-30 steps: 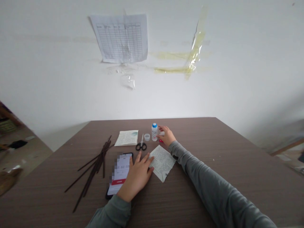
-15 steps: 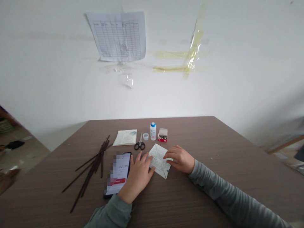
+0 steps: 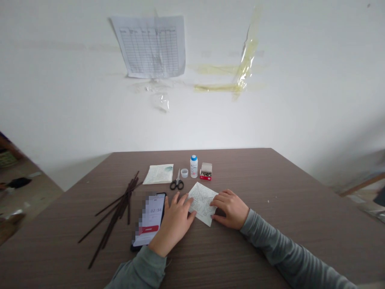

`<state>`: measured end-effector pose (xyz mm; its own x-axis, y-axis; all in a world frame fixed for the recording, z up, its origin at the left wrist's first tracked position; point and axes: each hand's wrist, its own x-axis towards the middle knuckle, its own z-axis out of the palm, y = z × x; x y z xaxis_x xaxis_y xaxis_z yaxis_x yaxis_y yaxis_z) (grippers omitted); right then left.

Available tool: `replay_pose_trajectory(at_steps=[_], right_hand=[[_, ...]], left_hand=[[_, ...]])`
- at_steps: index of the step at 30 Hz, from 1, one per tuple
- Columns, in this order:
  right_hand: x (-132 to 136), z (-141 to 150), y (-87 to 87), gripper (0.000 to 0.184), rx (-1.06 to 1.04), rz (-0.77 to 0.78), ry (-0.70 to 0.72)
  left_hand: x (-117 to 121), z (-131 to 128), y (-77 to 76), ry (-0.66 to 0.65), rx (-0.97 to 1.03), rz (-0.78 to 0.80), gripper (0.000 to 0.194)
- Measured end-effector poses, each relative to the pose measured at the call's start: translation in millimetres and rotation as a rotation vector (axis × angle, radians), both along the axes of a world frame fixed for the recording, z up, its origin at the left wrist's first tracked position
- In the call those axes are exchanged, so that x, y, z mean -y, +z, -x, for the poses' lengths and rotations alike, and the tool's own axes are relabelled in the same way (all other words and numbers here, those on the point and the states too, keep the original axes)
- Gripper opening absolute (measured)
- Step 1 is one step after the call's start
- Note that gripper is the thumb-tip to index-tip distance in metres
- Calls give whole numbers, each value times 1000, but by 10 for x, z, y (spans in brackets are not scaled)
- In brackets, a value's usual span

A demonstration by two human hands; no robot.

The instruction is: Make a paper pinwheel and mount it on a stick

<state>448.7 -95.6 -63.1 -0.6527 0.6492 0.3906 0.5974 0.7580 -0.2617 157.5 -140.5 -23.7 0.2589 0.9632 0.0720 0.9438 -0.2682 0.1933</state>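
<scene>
A square sheet of printed paper (image 3: 202,200) lies turned cornerwise on the table between my hands. My left hand (image 3: 176,220) rests palm down with fingers spread, its fingertips on the paper's left edge. At the right edge is my right hand (image 3: 231,208), fingers bent over the paper and thumb apart near the lower right side; it does not grip anything that I can see. Just left of my left hand lies a phone (image 3: 147,224) with a timer on its screen, partly covered by that hand.
Behind the paper stand scissors (image 3: 177,184), a small clear cup (image 3: 184,173), a white bottle (image 3: 194,167) with a blue cap and an opened red box (image 3: 206,172) of small metal pieces. A paper stack (image 3: 159,174) lies back left, and several dark thin sticks (image 3: 120,208) left of the phone.
My right hand has shifted slightly right and toward me, its fingers now at the paper's right edge. My left hand stays put. The timer went from 02:55 to 02:56.
</scene>
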Motion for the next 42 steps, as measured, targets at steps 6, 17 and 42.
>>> replay_pose_trajectory(at_steps=[6, 17, 42], right_hand=[[-21, 34, -36, 24, -39, -27, 15], [-71, 34, -62, 26, -65, 71, -33], [-58, 113, -302, 24, -127, 26, -141]], left_hand=[[27, -36, 77, 14, -43, 38, 55], [-1, -3, -13, 10, -26, 5, 51], [55, -178, 57, -52, 89, 12, 56]])
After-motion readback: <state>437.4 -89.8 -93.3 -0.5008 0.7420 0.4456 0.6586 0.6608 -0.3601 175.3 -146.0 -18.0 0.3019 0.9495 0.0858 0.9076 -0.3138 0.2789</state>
